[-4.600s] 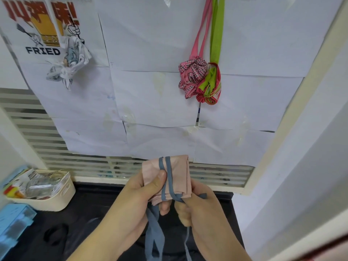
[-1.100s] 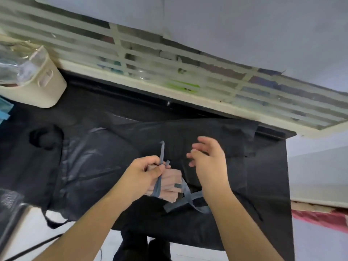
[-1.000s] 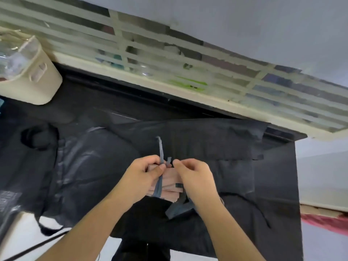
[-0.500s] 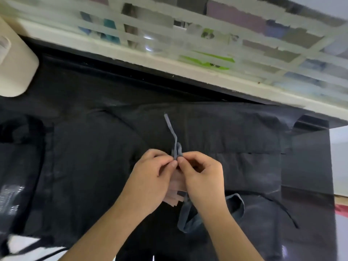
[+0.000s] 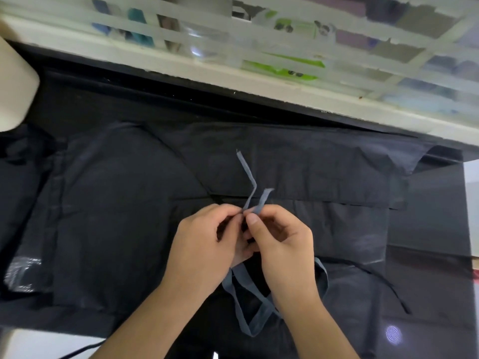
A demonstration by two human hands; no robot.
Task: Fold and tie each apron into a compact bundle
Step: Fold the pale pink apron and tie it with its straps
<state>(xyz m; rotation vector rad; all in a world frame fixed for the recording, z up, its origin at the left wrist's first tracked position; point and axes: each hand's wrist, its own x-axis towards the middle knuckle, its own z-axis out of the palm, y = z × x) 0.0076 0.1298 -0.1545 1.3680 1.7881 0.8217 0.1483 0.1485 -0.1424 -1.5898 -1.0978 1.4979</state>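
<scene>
We see the blue-grey apron strap [image 5: 249, 177] pinched between both hands, which meet fingertip to fingertip above the table. The left hand [image 5: 204, 244] and right hand [image 5: 282, 242] each grip it with thumb and forefinger — two flat, narrow ends stand up above the fingers, the left one longer and kinked. Further loops of the same strap hang below the wrists. The folded bundle is hidden behind the hands. Underneath lies a black apron [image 5: 116, 216], matte and creased, spread flat. A cream basket [image 5: 13, 81] sits at far left; a slatted frosted window [image 5: 285, 47] runs behind.
</scene>
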